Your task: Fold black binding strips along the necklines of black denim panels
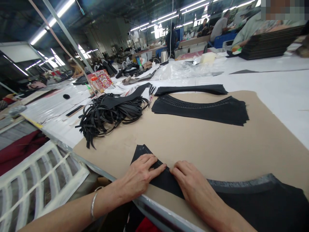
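A black panel (256, 206) lies flat on tan board (217, 148), a greyish band (243, 186) along its curved edge.

black material (256, 204): cut off by bottom edge, partly hidden by right hand (188, 178) | far worker (219, 28): blurred

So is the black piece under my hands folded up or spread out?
Spread out: the black piece runs from under the left hand past the right hand. Whether its edge folds between them, I can't tell.

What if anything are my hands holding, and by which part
Both touch the nearest black piece along its far edge, left hand near the left end, right hand further right; gripping or pressing, I can't tell.
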The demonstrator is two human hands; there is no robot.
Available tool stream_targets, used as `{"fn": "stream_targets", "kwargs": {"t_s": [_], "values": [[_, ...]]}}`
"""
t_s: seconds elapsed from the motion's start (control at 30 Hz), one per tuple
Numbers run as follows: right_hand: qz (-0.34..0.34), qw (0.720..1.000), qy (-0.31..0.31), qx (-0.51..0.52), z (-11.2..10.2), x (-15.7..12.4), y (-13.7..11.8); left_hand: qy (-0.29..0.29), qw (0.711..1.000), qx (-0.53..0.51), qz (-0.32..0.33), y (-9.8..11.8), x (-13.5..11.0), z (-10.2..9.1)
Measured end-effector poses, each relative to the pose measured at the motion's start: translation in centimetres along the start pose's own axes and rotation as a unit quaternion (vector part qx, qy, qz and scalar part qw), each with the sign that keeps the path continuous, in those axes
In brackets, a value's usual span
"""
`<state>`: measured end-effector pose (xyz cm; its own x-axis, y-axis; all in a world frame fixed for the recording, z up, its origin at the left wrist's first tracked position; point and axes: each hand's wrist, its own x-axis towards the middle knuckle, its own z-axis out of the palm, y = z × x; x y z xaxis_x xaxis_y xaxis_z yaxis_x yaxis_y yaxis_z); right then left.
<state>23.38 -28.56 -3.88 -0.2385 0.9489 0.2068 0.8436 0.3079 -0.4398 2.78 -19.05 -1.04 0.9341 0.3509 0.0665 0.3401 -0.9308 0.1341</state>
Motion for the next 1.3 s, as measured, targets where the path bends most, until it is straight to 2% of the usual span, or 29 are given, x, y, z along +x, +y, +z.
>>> {"fn": "stream_targets", "kwargs": {"t_s": [0.17,0.3,0.5,0.57,0.73,0.93,1.0,1.17,1.3], "values": [[-0.037,0.998,0.039,-0.040,0.6,-0.2,0.0,-0.005,0.999,-0.038,-0.002,0.8,-0.1,-0.1],[-0.059,0.994,0.070,-0.062,0.9,-0.3,0.2,0.019,0.998,-0.059,-0.014,1.3,-0.3,0.0],[-0.067,0.991,0.074,-0.086,1.1,-0.4,0.3,0.115,0.981,-0.111,-0.106,2.1,-0.5,0.7],[-0.063,0.991,0.066,-0.098,0.9,-0.3,0.0,0.141,0.979,-0.098,-0.112,2.7,-0.2,0.9],[-0.035,0.997,0.024,-0.068,-0.7,-0.1,-0.6,0.115,0.987,-0.091,-0.067,4.1,0.8,1.1],[0.057,0.998,0.010,0.029,-4.2,-0.9,0.9,0.161,0.974,-0.119,-0.107,4.4,1.8,0.6],[0.063,0.997,-0.022,0.031,-4.8,-1.2,1.3,0.148,0.972,-0.133,-0.127,4.9,2.5,0.4],[0.073,0.995,-0.067,0.012,-5.0,-0.9,0.7,0.059,0.972,-0.174,-0.145,6.0,4.7,0.2],[0.104,0.989,-0.105,-0.017,-5.5,-0.4,0.2,0.011,0.976,-0.159,-0.150,6.1,6.0,-0.3]]}}
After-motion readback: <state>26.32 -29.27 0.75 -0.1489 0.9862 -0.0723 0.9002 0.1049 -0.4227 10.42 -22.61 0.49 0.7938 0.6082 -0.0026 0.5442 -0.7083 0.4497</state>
